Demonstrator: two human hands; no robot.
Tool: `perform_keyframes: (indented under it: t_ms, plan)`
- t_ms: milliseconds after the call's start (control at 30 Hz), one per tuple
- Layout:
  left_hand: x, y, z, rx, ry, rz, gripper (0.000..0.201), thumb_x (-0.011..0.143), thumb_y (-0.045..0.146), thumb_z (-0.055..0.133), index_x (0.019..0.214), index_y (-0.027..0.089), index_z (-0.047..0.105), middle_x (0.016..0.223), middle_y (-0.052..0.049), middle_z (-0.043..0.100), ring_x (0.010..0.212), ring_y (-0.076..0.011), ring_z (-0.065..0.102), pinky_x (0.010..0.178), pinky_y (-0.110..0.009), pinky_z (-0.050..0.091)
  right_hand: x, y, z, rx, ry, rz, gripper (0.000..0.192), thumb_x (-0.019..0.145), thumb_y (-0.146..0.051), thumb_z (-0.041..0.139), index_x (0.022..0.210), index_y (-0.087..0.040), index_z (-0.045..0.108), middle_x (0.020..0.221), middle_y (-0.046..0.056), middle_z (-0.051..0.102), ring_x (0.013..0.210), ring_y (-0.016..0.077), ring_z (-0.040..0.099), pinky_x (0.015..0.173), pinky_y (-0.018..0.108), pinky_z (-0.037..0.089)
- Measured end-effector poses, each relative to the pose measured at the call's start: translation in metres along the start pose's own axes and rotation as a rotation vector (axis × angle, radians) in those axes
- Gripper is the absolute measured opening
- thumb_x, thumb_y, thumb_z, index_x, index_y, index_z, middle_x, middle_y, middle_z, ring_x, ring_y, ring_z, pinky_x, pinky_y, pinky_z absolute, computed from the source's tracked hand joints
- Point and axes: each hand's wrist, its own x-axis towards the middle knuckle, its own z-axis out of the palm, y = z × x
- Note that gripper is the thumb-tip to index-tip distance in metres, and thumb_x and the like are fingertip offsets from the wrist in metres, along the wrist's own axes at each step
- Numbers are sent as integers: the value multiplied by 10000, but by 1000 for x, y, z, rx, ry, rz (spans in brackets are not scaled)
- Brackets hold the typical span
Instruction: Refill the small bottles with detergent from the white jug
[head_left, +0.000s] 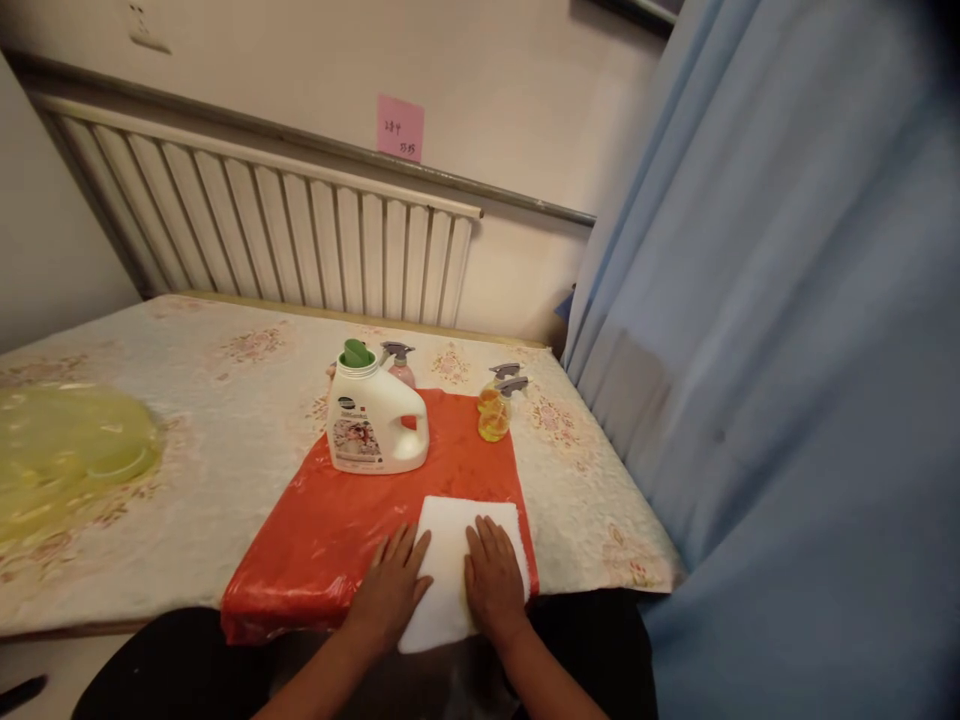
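Note:
A folded white cloth (450, 530) lies at the near edge of a red plastic sheet (337, 520) on the table. My left hand (391, 585) rests flat with fingers spread on the cloth's left edge, partly on the red sheet. My right hand (493, 578) lies flat on the cloth's right half. Neither hand grips anything. Further back on the red sheet stands a white detergent jug (375, 420) with a green cap.
A pink spray bottle (400, 362) stands behind the jug, two yellow spray bottles (496, 405) to its right. The table (225, 410) has a floral cover. Yellow plastic (67, 450) lies at left. A blue curtain (787, 350) hangs at right, a radiator (262, 230) behind.

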Motion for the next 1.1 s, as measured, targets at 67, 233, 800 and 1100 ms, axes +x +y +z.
perform_keyframes:
  t_ms: [67, 233, 800, 1100]
  plan:
    - [-2, -1, 2, 3, 9, -3, 531, 902, 310, 522, 1423, 213, 488, 1477, -129, 518, 1375, -330, 449, 1113, -525, 374, 0, 0, 0, -11, -1, -12, 428, 896, -112, 481, 1314, -142, 571, 1392, 141, 572, 1357, 275, 459, 1107, 493, 408]
    - [-1, -5, -5, -10, 34, 26, 495, 922, 345, 505, 1392, 190, 521, 1443, -148, 550, 1353, -324, 474, 1087, -504, 408, 1, -1, -4, -2, -26, -4, 415, 898, -117, 483, 1303, -116, 572, 1395, 161, 561, 1370, 275, 435, 1123, 485, 382]
    - [4, -31, -4, -91, 183, 61, 327, 980, 343, 423, 1109, 155, 657, 1226, -163, 662, 1175, -296, 567, 999, -489, 468, 2, 1, -10, -30, -151, 20, 414, 938, -201, 461, 1332, -90, 528, 1434, 181, 502, 1421, 296, 330, 1156, 513, 301]
    - [3, -29, -1, -111, 220, 63, 310, 977, 319, 435, 1065, 150, 680, 1211, -172, 676, 1171, -313, 582, 978, -494, 467, 3, 2, -12, -40, -214, -3, 455, 936, -198, 442, 1380, -104, 473, 1455, 187, 473, 1441, 288, 291, 1156, 534, 284]
